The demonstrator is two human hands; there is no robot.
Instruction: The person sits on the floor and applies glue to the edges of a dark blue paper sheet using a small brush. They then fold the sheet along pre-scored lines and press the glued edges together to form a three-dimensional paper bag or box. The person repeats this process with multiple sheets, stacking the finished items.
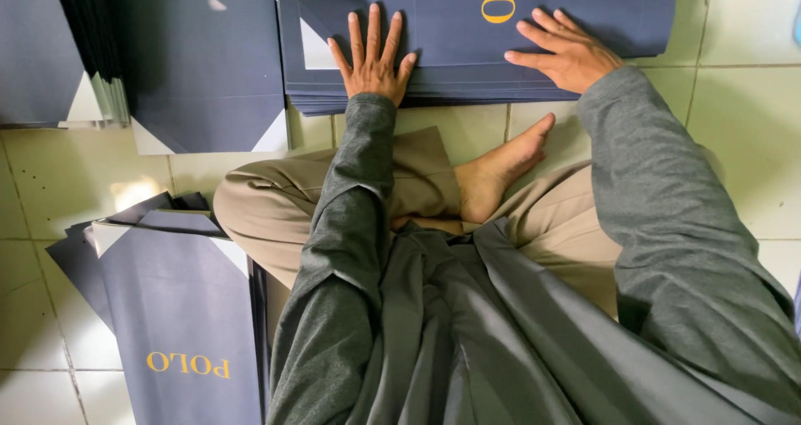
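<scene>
both hands flat, left hand, right hand, fingers spread, on navy sheet stack

Flat navy paper bags lay in stacks on the tiled floor.

A thick stack of flattened navy bags sat at top centre, yellow lettering on its top sheet, both hands pressed flat on it. A second navy pile lay at upper left, white folded corners showing at its lower edge, with more sheets fanned beside it. A third pile rested at lower left, yellow lettering near its bottom, white triangles at its top corners.
</scene>
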